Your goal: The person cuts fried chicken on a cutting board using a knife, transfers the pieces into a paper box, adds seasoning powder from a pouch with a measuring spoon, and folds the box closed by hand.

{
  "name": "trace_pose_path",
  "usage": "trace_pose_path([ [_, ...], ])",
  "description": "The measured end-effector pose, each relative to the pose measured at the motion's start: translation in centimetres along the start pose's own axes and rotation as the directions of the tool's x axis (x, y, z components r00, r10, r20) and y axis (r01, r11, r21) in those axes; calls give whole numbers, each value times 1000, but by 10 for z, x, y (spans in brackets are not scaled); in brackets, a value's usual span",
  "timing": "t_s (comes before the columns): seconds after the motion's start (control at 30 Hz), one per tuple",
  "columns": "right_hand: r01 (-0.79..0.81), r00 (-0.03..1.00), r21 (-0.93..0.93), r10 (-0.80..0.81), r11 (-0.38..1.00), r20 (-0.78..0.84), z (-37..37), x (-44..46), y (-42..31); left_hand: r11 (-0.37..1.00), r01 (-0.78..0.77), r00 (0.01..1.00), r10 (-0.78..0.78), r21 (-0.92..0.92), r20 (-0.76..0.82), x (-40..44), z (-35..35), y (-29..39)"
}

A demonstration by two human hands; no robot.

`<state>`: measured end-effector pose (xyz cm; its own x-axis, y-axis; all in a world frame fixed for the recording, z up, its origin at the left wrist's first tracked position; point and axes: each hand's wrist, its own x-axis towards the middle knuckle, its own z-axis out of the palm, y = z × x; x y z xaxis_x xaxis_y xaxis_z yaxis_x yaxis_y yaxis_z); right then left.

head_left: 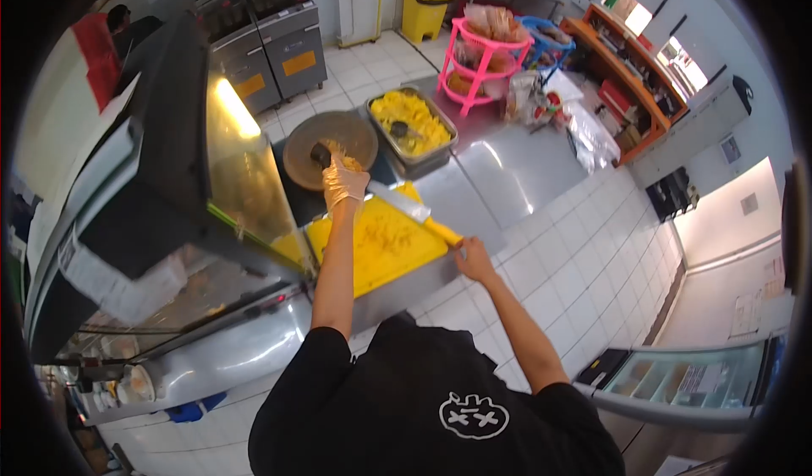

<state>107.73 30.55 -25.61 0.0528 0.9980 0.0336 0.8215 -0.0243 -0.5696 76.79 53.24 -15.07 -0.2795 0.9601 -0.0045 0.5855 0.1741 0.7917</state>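
Note:
My left hand (344, 186), in a clear plastic glove, is at the near edge of a round dark pan (309, 150) with shredded food in it. A black handle end (320, 154) shows beside its fingers, which are too small to make out. My right hand (474, 258) is closed on the yellow handle of a knife (406, 203), whose wide blade points left toward the pan, over the yellow cutting board (372, 247). Brown crumbs lie on the board. Behind it, a metal tray (455, 142) holds yellow food and a dark utensil.
A glass-fronted display case (245, 163) stands close on the left. Beyond the steel counter (507, 180) are a pink rack (486, 61) with bags, a blue rack (550, 43) and an orange shelf (626, 70). Fryers (288, 44) stand at the back; a person is at the far left.

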Motion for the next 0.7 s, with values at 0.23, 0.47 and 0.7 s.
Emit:
trace_pose_path([
  [0.23,12,999,-145,-5,989,52,-14,33,-2,908,-73,997,59,412,46,69,36,19],
  [0.47,64,920,-139,-4,988,392,1,82,3,956,-56,989,93,287,-114,53,49,18],
  [0.7,236,845,-141,-131,961,518,-17,107,0,838,47,997,-4,544,-80,55,50,34],
])
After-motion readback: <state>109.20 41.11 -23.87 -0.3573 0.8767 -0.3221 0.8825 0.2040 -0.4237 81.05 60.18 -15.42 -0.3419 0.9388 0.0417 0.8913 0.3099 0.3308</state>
